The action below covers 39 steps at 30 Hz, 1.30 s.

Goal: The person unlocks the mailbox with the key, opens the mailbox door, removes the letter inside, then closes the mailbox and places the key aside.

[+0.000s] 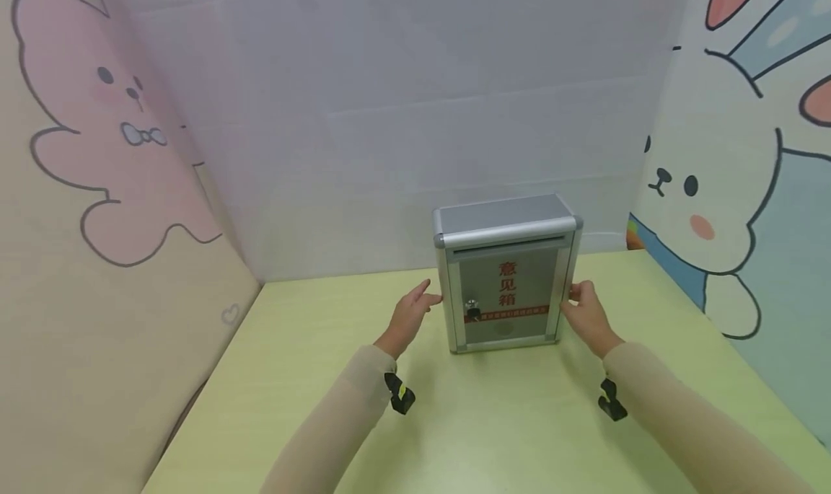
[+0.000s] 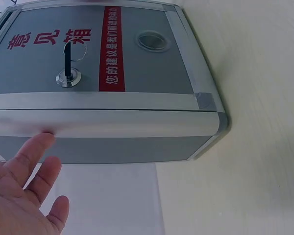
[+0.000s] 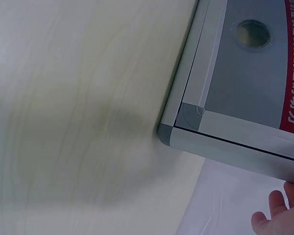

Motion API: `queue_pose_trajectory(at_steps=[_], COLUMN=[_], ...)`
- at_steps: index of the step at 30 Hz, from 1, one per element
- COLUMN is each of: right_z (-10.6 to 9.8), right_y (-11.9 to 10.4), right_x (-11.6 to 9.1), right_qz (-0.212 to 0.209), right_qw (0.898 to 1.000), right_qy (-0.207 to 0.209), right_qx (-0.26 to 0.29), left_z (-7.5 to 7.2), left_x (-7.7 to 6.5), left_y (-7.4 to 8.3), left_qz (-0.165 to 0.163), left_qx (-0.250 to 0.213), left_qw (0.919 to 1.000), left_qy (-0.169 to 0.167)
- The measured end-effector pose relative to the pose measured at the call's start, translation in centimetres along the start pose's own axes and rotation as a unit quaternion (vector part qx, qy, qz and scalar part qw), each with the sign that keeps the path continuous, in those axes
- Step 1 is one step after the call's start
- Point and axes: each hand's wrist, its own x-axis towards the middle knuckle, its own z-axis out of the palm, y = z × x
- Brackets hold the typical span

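A grey metal suggestion box [image 1: 519, 328] with silver edges stands upright on the table, its front facing me. Red characters and a red stripe [image 2: 111, 54] mark the front panel. A key [image 2: 67, 59] sticks out of the round lock [image 2: 74, 81] on the panel's left part. At the box's left side, my left hand [image 1: 405, 319] has its fingers extended, one fingertip right at the silver edge. My right hand [image 1: 589, 321] is at the opposite side, with loosely bent fingers [image 3: 278, 201] close against the right edge. The back of the box is hidden.
The pale yellow-green table [image 1: 305, 378] reaches back to a white cloth wall [image 1: 363, 155]. Side panels with a pink cartoon figure [image 1: 123, 184] and a white cartoon rabbit [image 1: 720, 184] stand left and right. A black strap piece [image 1: 399, 393] hangs at the left wrist.
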Motion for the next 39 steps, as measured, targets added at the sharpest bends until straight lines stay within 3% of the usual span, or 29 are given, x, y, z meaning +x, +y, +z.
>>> queue_pose_trajectory(at_steps=[4,11,17,23,27,29,31,35,37,39], right_z=[0.8,1.9,2.1,2.3,3.2,4.0,4.8,6.5,7.4,8.1], right_y=[0.2,0.2,-0.2,-0.4,-0.3,-0.5,-0.9,-2.2,-2.8,-3.5], right_x=[-0.7,-1.9,-2.4,-2.6,-2.6,-2.7,-2.9,-3.5,-3.7,-3.9], right_qz=[-0.009,-0.021,-0.013,-0.010,-0.057,-0.116,-0.186,-0.304,-0.319,-0.301], right_qw=[1.000,0.999,0.998,0.997,0.983,0.968,0.953,0.933,0.931,0.938], right_qy=[0.011,0.038,0.051,0.073,0.171,0.219,0.237,0.184,0.137,0.080], right_qx=[0.017,0.033,0.024,0.015,0.032,0.036,0.026,-0.060,-0.111,-0.151], left_z=[-0.2,-0.3,-0.3,-0.2,-0.2,-0.2,-0.2,-0.1,-0.1,0.0], left_x=[-0.3,-0.8,-0.8,-0.6,-0.5,-0.5,-0.5,-0.4,-0.5,-0.5], left_y=[-0.1,-0.4,-0.9,-1.4,-1.6,-1.6,-1.7,-1.9,-1.9,-1.9], left_qz=[0.006,0.067,0.087,0.085,0.082,0.082,0.083,0.084,0.084,0.084], left_qx=[0.045,0.132,0.139,0.124,0.115,0.111,0.108,0.108,0.107,0.106], left_qw=[0.9988,0.9869,0.9818,0.9830,0.9845,0.9847,0.9850,0.9849,0.9850,0.9850], left_qy=[0.018,0.065,0.096,0.105,0.105,0.105,0.105,0.106,0.107,0.108])
